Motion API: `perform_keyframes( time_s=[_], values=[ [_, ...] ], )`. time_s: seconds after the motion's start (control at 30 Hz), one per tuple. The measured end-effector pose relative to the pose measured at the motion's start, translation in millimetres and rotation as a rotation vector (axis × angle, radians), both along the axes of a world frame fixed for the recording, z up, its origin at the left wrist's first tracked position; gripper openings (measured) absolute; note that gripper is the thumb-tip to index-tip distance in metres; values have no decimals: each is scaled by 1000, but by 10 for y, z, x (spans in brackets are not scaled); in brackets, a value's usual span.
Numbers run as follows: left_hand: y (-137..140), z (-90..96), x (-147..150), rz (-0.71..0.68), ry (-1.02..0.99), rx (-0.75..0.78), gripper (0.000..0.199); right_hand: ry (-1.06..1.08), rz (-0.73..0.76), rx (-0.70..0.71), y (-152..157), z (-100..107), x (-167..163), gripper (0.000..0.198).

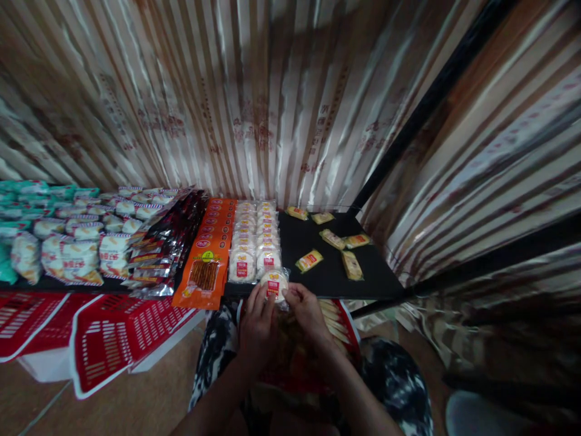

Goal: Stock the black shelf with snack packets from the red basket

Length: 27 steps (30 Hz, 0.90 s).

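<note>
Both my hands hold one round white snack packet (pixel 274 283) in clear wrap with a red label, at the front edge of the black shelf (pixel 327 281). My left hand (pixel 258 315) grips its left side and my right hand (pixel 307 312) pinches its right side. Just behind it, two rows of similar round white packets (pixel 245 242) lie overlapping on the shelf. Left of these rows are orange snack packets (pixel 206 260) with a window showing brown sticks. Several small yellow packets (pixel 309 260) lie scattered on the shelf to the right.
Dark shiny packets (pixel 166 242), white bags (pixel 72 251) and green packets (pixel 31 194) fill the shelf's left part. Red baskets (pixel 113 333) stand below on the left. A red container (pixel 347 321) with packets sits between my knees. Black posts (pixel 408 115) and striped sheeting (pixel 254 103) border the shelf.
</note>
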<state>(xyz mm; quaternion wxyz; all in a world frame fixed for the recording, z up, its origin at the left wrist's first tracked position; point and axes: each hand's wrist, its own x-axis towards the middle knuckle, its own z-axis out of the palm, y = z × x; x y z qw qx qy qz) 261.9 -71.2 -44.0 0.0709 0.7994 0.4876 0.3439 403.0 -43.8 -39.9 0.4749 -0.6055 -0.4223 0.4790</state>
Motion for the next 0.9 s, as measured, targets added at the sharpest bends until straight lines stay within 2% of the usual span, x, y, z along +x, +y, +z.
perform_keyframes(
  time_s=[0.17, 0.37, 0.47, 0.67, 0.9],
  values=[
    [149, -89, 31, -3, 20, -42, 42, -336, 22, 38, 224, -23, 46, 26],
    [212, -118, 61, 11, 57, -100, 48, -784, 33, 20, 284, 77, 47, 20],
    [230, -136, 90, 8, 81, -81, 50, -790, 66, -9, 296, 104, 32, 20],
    [333, -176, 167, 51, 107, -53, 48, -846, 36, -19, 392, 108, -1, 19],
    [449, -205, 214, 63, 75, -34, 48, -788, -18, 36, 483, 76, -25, 21]
  ],
)
